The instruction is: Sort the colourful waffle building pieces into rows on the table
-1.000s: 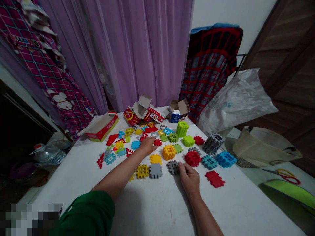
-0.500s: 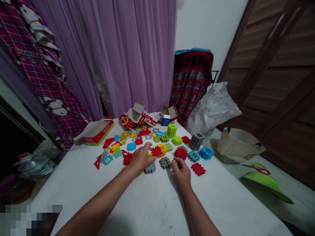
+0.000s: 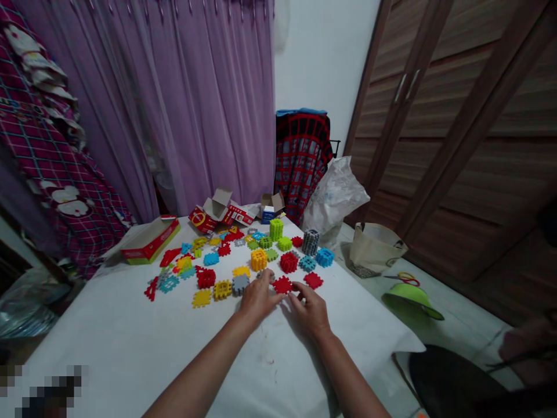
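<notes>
"Table (image 3: 143, 342) looks white. Where is the left hand (image 3: 256, 297)?"

"Near the middle, at the left side of a flat red piece (image 3: 282, 285). Its thumb and pointing finger are apart, and the piece is by the gap."

"Is it pinching the piece tight?"

"I can't tell from this side."

"And the right hand (image 3: 313, 310)?"

"That one is across from it. Its fingers are bent, and the tips are at the right edge of the red piece. I can't tell if they grip it or only touch it."

"So the red piece is between both hands?"

"Yes. It has bumpy edges. I can't tell if it sits on the table or a bit above."

"What is close by?"

"Left of the left hand there is a row: a grey block (image 3: 240, 284), a yellow block (image 3: 223, 289) and a flat yellow piece (image 3: 201, 299). Just past the right hand lies a red square (image 3: 313, 281)."

"And farther back?"

"A round red block (image 3: 289, 262), a teal block (image 3: 307, 263) and a blue block (image 3: 324, 257). A dark grey stack (image 3: 310, 241) and a light green stack (image 3: 276, 230) stand up tall."

"Any boxes?"

"A long box (image 3: 157, 244), red and green, is at the far left. A red box (image 3: 202, 220) and a blue box (image 3: 270, 215) have their flaps up, near a purple curtain (image 3: 213, 110)."
</notes>
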The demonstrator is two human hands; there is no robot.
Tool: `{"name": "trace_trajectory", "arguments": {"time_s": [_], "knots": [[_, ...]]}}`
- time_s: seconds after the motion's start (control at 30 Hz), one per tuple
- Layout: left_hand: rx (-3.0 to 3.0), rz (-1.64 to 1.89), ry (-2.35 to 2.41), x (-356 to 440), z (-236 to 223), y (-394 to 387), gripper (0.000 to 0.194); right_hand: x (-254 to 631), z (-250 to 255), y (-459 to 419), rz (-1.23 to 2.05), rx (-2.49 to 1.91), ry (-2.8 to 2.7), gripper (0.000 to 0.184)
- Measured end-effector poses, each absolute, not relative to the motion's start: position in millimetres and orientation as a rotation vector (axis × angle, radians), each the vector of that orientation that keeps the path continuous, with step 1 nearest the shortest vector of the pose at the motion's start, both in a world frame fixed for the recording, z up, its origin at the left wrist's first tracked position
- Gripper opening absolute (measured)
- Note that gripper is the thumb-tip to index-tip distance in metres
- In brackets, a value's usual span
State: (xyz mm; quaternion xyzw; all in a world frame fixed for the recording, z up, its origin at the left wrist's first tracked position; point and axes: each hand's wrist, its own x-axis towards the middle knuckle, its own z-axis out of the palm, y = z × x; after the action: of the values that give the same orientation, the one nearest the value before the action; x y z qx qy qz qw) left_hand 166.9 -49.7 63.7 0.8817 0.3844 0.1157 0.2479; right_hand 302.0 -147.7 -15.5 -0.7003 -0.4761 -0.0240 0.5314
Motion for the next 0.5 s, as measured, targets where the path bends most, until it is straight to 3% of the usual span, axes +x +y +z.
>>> {"name": "trace_trajectory", "arguments": {"time_s": [0.27,0.5], "knots": [[2.438,0.371,0.922,194.4,51.5,-69.6,0.053,330.0,-17.7,-172.5,0.007,-1.737,-1.001,0.029],[2.47,0.665,0.805,178.6,15.2,-64.3,0.039,400.2,-23.6,-183.0,-0.021,-1.773,-0.823,0.048]]}}
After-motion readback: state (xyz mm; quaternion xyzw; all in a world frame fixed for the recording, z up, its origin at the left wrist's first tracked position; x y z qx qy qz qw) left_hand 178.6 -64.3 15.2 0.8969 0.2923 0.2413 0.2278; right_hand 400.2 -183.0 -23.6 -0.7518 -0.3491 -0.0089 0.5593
